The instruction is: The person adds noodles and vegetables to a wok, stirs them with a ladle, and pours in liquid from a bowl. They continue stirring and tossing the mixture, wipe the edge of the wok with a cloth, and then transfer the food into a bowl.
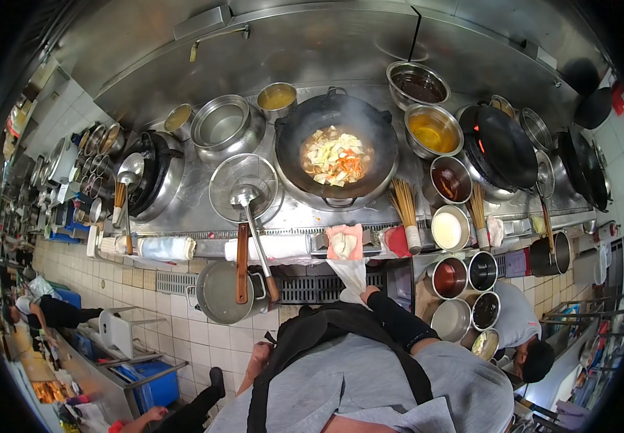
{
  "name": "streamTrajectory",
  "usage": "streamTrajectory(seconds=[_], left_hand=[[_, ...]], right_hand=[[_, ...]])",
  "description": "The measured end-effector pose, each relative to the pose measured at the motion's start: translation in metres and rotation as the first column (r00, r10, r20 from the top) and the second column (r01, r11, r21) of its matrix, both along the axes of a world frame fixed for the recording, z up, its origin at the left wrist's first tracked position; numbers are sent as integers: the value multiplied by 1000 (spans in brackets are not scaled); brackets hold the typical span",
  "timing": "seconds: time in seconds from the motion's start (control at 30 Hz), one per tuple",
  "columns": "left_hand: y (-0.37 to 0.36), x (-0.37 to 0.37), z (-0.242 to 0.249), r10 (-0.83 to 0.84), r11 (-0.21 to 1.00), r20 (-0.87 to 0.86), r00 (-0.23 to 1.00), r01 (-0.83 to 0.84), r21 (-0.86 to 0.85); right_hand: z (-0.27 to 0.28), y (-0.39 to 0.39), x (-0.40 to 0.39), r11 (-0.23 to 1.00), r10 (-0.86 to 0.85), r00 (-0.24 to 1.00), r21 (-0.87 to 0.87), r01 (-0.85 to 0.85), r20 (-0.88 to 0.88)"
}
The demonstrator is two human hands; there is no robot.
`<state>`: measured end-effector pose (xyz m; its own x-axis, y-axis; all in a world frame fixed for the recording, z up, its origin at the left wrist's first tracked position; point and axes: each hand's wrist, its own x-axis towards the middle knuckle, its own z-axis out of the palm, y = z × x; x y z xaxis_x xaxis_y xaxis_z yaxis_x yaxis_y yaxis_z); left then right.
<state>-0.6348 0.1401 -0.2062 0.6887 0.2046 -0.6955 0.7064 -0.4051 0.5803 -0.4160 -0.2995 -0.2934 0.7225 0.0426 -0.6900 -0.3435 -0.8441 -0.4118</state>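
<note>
**Steaming wok at centre; cloth in the right hand**

Cut vegetables (335, 160) are being cooked in the black wok (292, 153) at upper centre. The white cloth (354, 275) below appears gripped by the right hand (371, 291); the left hand (260, 353), lower left of centre, is too unclear for its fingers to be judged. For stirring, a grip on the ladle (244, 194), laid across the strainer (221, 175), would be called for. Yellow liquid is held in a bowl (414, 118) upper right, cloudy liquid in a pot (229, 266) lower left of centre.
</note>
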Motion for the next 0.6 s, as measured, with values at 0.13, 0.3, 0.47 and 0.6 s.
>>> streamTrajectory(seconds=[0.13,0.3,0.47,0.6], left_hand=[[0,3,4,-33,999,-33,999,33,11],[12,-9,-27,-40,998,3,999,40,-38],[19,-14,-39,-120,992,23,993,120,-26],[13,-10,-27,-81,996,-4,997,81,-40]], right_hand=[[1,0,0,1000,8,1000,-5,-8,2],[1,2,0,1000,4,1000,-10,-4,-12],[4,2,0,1000,-1,1000,-15,1,-13],[8,2,0,1000,4,1000,-19,-4,-9]])
